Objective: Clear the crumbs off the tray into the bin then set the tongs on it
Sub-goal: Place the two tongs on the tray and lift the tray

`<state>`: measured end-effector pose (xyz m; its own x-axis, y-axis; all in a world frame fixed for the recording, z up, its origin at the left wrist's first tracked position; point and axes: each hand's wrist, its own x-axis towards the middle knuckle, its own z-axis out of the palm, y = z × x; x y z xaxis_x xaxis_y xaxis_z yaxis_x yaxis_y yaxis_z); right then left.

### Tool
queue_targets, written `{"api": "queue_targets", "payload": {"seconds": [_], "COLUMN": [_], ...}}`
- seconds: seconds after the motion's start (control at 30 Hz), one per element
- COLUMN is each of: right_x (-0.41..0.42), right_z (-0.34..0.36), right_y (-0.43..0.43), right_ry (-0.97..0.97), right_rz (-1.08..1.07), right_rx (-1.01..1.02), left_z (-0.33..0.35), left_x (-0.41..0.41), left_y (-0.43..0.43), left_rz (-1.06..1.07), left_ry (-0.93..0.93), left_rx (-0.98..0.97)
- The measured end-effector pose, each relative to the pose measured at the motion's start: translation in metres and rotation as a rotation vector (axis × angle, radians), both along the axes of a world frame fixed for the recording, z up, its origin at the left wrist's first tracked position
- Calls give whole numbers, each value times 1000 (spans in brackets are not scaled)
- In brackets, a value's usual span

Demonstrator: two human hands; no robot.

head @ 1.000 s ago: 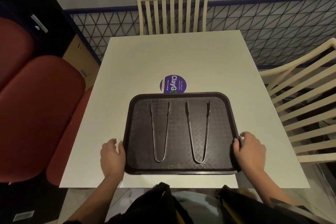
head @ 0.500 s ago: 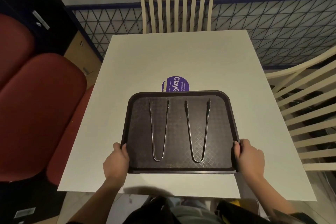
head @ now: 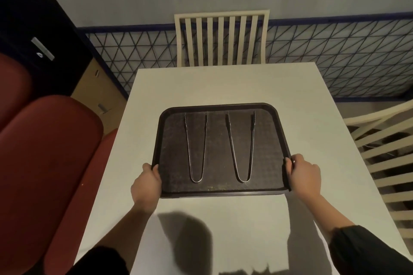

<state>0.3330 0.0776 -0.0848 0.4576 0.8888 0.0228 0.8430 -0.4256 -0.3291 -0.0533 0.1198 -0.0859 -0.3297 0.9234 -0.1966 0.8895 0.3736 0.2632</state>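
Left hand (head: 146, 182) clamped on the left rim of the dark plastic tray (head: 221, 105) near its front corner, thumb over the lip. Right hand (head: 304, 176) wrapped round the right rim in the same way. Tray over the middle of the white surface (head: 223, 82), about level; cannot tell whether lifted clear or resting. Left tongs (head: 196, 181) and right tongs (head: 243, 181) loose on the tray floor, side by side and apart, bends toward the person, tips away. Pale crumbs (head: 210, 188) speckled along the front edge. No bin in view.

Probably light and stiff, that tray, so safe to carry by both side rims. Smooth steel on it, though, and likely to slide and clatter at any tilt. Best kept level, or the tongs lifted off by their bends before tipping out the crumbs.
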Motion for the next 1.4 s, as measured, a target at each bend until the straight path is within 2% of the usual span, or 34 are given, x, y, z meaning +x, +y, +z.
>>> {"api": "queue_targets", "payload": {"seconds": [0.47, 1.4], "right_x": [23, 23], "right_z": [-12, -13], "right_y": [139, 112], "right_ry": [-62, -23], "right_rz": [-5, -14], "right_rx": [-4, -71], "left_z": [-6, -10], "left_x": [21, 26], "left_y": [158, 130], "left_rz": [-66, -73], "left_ry": [75, 6], "left_rx": [37, -32]}}
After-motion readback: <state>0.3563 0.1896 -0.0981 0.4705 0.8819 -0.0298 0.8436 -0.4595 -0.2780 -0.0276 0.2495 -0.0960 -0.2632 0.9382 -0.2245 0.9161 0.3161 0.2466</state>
